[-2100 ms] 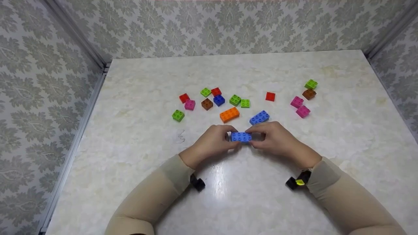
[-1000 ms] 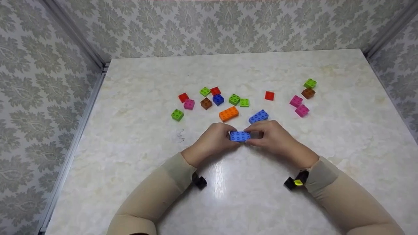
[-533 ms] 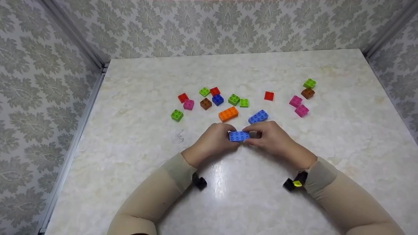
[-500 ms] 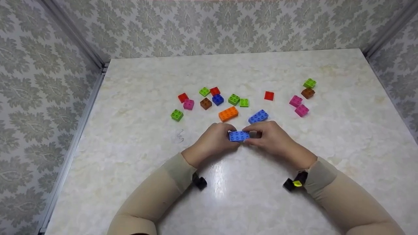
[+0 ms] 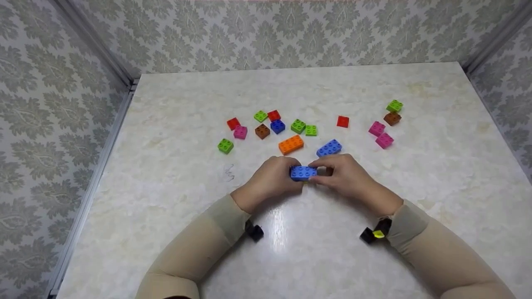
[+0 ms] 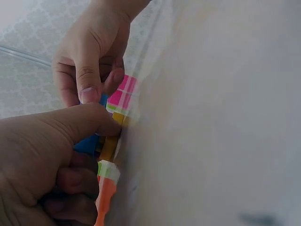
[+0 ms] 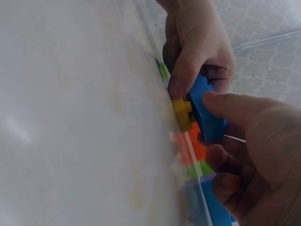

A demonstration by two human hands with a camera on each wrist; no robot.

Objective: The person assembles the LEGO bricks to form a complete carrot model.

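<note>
A light blue eight-stud brick (image 5: 303, 172) sits low over the table between both hands. The right hand (image 5: 350, 173) pinches it between thumb and fingers at its right end. Under it is a yellow brick (image 7: 182, 114), with a narrow gap and some yellow studs showing between them in the right wrist view. The left hand (image 5: 271, 178) grips at the left end, its thumb against the yellow brick and its fingers mostly hidden behind the bricks. Just beyond the hands lie a second light blue brick (image 5: 329, 148) and an orange brick (image 5: 291, 144).
Farther back are a dark blue brick (image 5: 277, 126), a brown brick (image 5: 262, 131) and several green, red and pink ones. At the right stand two pink bricks (image 5: 377, 128), another brown brick (image 5: 392, 118) and a green brick (image 5: 394, 105). Patterned walls enclose the table (image 5: 166, 207).
The held blue brick has shifted slightly left with the hands. A sliver of yellow now shows below its near edge. The loose bricks have stayed in place.
</note>
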